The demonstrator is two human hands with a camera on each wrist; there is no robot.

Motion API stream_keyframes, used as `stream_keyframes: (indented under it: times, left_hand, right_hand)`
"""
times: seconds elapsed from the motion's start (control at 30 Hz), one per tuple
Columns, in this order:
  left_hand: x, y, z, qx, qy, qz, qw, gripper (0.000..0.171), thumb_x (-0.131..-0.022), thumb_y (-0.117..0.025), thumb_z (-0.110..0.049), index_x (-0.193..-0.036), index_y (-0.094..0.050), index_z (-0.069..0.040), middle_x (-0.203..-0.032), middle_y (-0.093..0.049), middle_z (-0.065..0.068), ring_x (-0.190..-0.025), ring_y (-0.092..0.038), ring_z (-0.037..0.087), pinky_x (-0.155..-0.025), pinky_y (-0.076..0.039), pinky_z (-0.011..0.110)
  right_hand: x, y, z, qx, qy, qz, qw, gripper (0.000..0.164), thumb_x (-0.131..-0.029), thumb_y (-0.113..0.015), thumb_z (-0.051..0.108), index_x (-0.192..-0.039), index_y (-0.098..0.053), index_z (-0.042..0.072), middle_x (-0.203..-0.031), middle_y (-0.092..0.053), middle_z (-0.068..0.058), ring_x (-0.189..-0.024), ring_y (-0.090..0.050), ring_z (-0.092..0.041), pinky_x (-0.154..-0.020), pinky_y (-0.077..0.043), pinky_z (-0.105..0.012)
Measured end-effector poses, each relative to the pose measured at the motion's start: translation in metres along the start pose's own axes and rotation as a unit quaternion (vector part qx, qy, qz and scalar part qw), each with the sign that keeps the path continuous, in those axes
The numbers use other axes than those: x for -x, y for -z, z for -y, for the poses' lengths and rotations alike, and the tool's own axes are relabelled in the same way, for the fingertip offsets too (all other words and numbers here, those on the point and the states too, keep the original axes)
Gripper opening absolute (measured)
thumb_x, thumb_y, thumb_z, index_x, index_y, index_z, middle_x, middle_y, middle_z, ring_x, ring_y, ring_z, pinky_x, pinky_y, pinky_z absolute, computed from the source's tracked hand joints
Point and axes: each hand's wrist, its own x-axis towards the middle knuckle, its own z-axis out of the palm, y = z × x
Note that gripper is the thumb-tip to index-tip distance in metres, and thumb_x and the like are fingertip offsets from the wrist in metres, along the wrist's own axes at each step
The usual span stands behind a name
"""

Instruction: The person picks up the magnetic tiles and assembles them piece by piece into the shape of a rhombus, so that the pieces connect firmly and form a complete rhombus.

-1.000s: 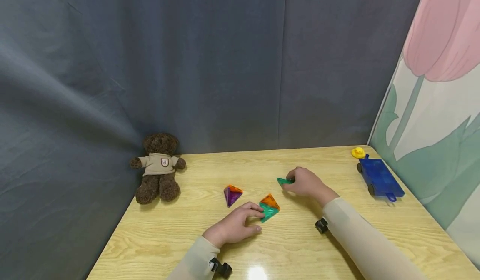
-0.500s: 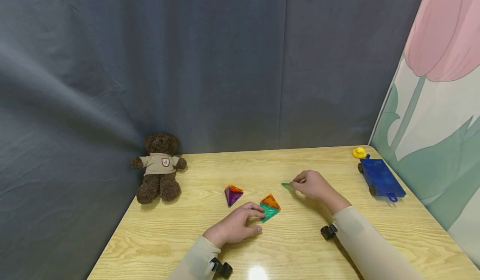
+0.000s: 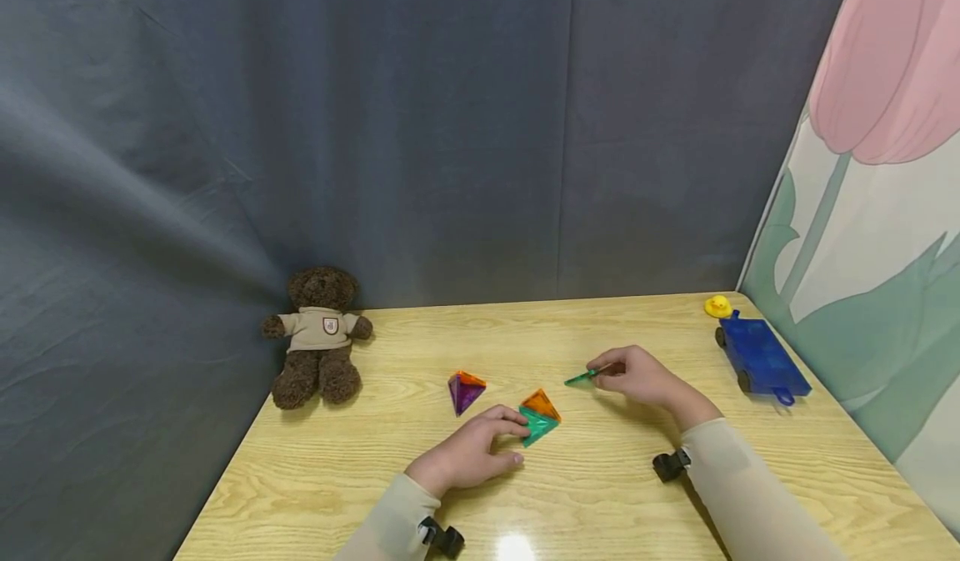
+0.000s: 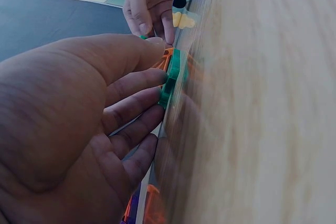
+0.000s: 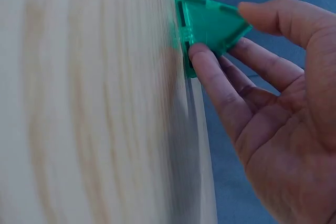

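My right hand [image 3: 637,374] pinches a green triangular magnetic tile [image 5: 212,24] between thumb and fingers. The right wrist view has the tile standing on edge, its lower side at or close to the tabletop. My left hand [image 3: 472,448] lies low over the table, its fairly straight fingertips touching another green magnetic tile [image 3: 537,426]. An orange tile [image 3: 542,405] adjoins that green one on its far side. In the left wrist view the touched green piece [image 4: 172,77] shows edge-on. Farther left stands a small pyramid of purple and orange tiles [image 3: 467,392].
A brown teddy bear [image 3: 321,336] in a beige shirt sits at the table's back left. Along the right side are a blue wheeled cart [image 3: 761,357] and a yellow rubber duck [image 3: 717,306]. A dark curtain [image 3: 450,127] hangs behind the wooden table [image 3: 300,478].
My right hand has shifted right and slightly nearer with the green triangular tile, whose angle has turned. The left hand and the tiles by it stay put.
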Motion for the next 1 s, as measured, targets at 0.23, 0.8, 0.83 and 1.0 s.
stream_keyframes:
  times: [0.23,0.8,0.83,1.0]
  left_hand:
    - [0.0004,0.0005,-0.0014,0.005,0.001,0.001,1.0,0.042,-0.105,-0.067,-0.033,-0.143,-0.065,-0.016,-0.151,-0.049,-0.01,-0.141,-0.045,0.013,-0.118,-0.039,0.04]
    - [0.0009,0.0004,-0.0003,0.011,-0.005,0.002,0.9999,0.042,-0.105,-0.067,-0.033,-0.144,-0.064,-0.016,-0.151,-0.05,-0.009,-0.142,-0.045,0.013,-0.118,-0.04,0.039]
    - [0.0006,0.0003,-0.0002,0.011,-0.006,0.002,0.9999,0.042,-0.105,-0.066,-0.033,-0.143,-0.064,-0.016,-0.151,-0.05,-0.009,-0.142,-0.045,0.013,-0.118,-0.04,0.039]
    - [0.0007,0.0006,0.0001,0.01,-0.009,0.003,0.9999,0.042,-0.105,-0.066,-0.033,-0.144,-0.064,-0.016,-0.15,-0.05,-0.009,-0.142,-0.044,0.013,-0.118,-0.04,0.039]
  right_hand:
    - [0.0014,0.0013,-0.0007,-0.001,-0.018,-0.027,0.999,0.014,-0.096,-0.07,-0.001,-0.107,-0.078,0.001,-0.1,-0.073,-0.01,-0.085,-0.066,-0.021,-0.067,-0.057,-0.029]
    - [0.0022,-0.0002,-0.003,-0.002,-0.027,-0.04,0.999,0.009,-0.097,-0.068,-0.002,-0.101,-0.074,0.004,-0.084,-0.066,-0.009,-0.066,-0.059,-0.021,-0.052,-0.053,-0.031]
    - [0.002,0.0,-0.0031,-0.004,-0.026,-0.043,0.999,0.01,-0.097,-0.068,-0.002,-0.1,-0.074,0.005,-0.083,-0.066,-0.009,-0.066,-0.059,-0.022,-0.052,-0.053,-0.031]
    - [0.0017,0.0008,-0.0026,-0.014,-0.01,-0.046,0.999,0.005,-0.097,-0.07,0.002,-0.099,-0.073,0.005,-0.085,-0.064,-0.009,-0.069,-0.06,-0.022,-0.053,-0.054,-0.032]
